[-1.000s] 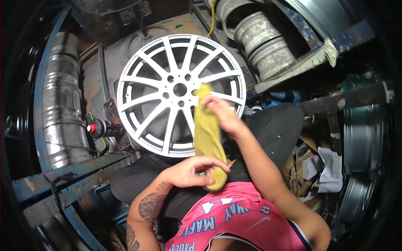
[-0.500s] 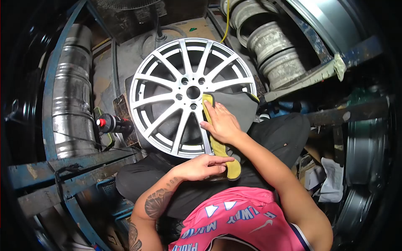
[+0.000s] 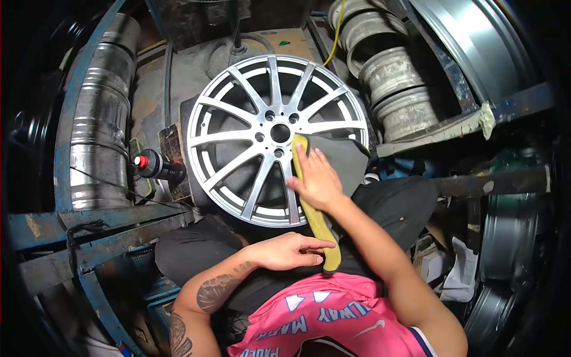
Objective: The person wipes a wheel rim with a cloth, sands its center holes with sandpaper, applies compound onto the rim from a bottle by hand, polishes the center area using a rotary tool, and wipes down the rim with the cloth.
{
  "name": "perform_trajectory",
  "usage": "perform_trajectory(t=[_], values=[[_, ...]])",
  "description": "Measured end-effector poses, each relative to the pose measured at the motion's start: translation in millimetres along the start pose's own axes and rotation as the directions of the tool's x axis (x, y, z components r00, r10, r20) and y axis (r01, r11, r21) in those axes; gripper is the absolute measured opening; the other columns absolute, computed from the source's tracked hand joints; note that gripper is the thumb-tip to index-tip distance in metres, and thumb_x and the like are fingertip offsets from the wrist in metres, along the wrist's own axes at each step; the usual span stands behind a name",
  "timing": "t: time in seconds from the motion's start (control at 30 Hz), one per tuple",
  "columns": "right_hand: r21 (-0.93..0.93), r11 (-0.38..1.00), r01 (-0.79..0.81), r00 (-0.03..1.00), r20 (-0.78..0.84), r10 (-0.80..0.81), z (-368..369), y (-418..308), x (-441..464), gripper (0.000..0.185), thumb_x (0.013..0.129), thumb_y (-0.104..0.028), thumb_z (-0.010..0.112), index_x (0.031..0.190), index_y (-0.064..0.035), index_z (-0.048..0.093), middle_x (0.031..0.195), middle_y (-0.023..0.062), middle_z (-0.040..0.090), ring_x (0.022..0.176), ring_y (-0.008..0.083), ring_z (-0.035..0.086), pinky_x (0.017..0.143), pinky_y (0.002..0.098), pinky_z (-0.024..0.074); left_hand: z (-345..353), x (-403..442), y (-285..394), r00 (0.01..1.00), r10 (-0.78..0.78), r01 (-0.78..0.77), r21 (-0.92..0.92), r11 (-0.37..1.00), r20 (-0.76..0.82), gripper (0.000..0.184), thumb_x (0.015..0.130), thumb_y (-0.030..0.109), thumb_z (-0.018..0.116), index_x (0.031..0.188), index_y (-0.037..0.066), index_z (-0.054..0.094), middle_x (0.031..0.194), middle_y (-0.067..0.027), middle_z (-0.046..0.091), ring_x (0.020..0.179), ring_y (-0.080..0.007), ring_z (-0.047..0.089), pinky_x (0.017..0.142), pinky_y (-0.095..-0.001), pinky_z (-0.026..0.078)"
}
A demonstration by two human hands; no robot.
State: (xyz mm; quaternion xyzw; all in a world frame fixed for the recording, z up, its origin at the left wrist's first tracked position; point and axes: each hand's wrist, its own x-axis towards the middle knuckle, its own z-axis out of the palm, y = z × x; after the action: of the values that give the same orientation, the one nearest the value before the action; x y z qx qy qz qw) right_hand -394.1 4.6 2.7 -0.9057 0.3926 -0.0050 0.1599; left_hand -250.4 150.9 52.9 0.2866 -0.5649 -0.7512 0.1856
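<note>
A silver multi-spoke car wheel rim [image 3: 260, 178] lies face up in front of me. Over its lower right spokes is a grey cloth with a yellow edge fold [image 3: 345, 156]. My right hand [image 3: 318, 181] rests flat on this cloth, fingers stretched out and thumb apart, pressing it against the rim. Below it, near my lap, my left hand [image 3: 288, 250] pinches the yellow lower end of the cloth between index finger and thumb. The other left fingers are curled under and partly hidden.
A dark bottle with a red cap [image 3: 159, 165] lies left of the rim. Shiny stacked wheel barrels [image 3: 101, 125] line the left, and dusty rims [image 3: 395, 89] the right. Blue metal frames [image 3: 77, 131] border both sides. A yellow cord [image 3: 337, 35] hangs at the back.
My left hand has drawn the yellow end of the cloth slightly down toward my lap, so the strip looks straighter. My right hand stays flat on the cloth. The camera view has shifted slightly.
</note>
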Motion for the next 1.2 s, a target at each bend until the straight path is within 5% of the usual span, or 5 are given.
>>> perform_trajectory(t=[0.33, 0.87, 0.93, 1.07, 1.2], values=[[-0.032, 0.954, 0.297, 0.952, 0.09, -0.294, 1.6, -0.8, -28.8, 0.099, 0.098, -0.069, 0.044, 0.161, 0.0028, 0.019, 0.145, 0.0391, 0.048, 0.142, 0.0518, 0.041, 0.125, 0.0504, 0.0231, 1.0, -5.5, -5.5, 0.99, 0.032, -0.043, -0.079, 0.996, -0.137, 0.038, 0.105, 0.027, 0.062, 0.138, 0.008, 0.066, 0.114, -0.0117, 0.075, 0.103, -0.0119, 0.066, 0.094, -0.0293, 0.051], [-0.052, 0.988, 0.143, 0.989, -0.023, -0.145, 9.5, 5.4, -48.2, 0.096, 0.101, -0.068, 0.039, 0.162, 0.0029, 0.019, 0.145, 0.0388, 0.048, 0.14, 0.0536, 0.041, 0.123, 0.054, 0.0244, -5.0, -2.1, -14.8, 0.976, 0.111, -0.125, -0.066, 0.99, -0.19, 0.04, 0.098, 0.027, 0.065, 0.129, 0.002, 0.067, 0.091, -0.0095, 0.074, 0.086, -0.0167, 0.07, 0.085, -0.0342, 0.054], [0.014, 0.996, -0.087, 0.977, -0.193, 0.088, 13.5, 23.4, -48.0, 0.083, 0.103, -0.049, 0.053, 0.161, 0.0026, 0.024, 0.143, 0.0388, 0.05, 0.135, 0.0569, 0.045, 0.121, 0.0551, 0.0277, -27.3, -5.3, -12.4, 0.927, 0.059, -0.076, -0.033, 0.997, -0.372, 0.038, 0.099, 0.024, 0.065, 0.13, 0.002, 0.066, 0.1, -0.0098, 0.075, 0.093, -0.0197, 0.071, 0.091, -0.0358, 0.054], [0.063, 0.998, 0.011, 0.969, -0.246, 0.004, 18.0, 9.3, -63.9, 0.072, 0.098, -0.024, 0.061, 0.158, 0.0024, 0.032, 0.137, 0.0315, 0.058, 0.127, 0.0498, 0.054, 0.117, 0.0542, 0.0348, -70.6, 21.1, -31.3, 0.332, 0.374, 0.461, 0.495, 0.736, -0.866, 0.046, 0.095, 0.026, 0.065, 0.134, 0.002, 0.063, 0.145, -0.0232, 0.055, 0.129, -0.0397, 0.054, 0.106, -0.0466, 0.047], [0.056, 0.998, -0.018, 0.921, -0.387, 0.039, 28.8, 3.3, -62.2, 0.063, 0.092, -0.019, 0.063, 0.15, -0.0014, 0.048, 0.121, 0.0271, 0.066, 0.113, 0.0475, 0.061, 0.108, 0.0519, 0.044, -93.2, 48.3, -39.9, 0.321, 0.395, 0.723, 0.492, 0.485, -0.861, 0.06, 0.096, 0.041, 0.062, 0.137, -0.002, 0.06, 0.156, -0.0245, 0.043, 0.144, -0.042, 0.037, 0.118, -0.0533, 0.029]])
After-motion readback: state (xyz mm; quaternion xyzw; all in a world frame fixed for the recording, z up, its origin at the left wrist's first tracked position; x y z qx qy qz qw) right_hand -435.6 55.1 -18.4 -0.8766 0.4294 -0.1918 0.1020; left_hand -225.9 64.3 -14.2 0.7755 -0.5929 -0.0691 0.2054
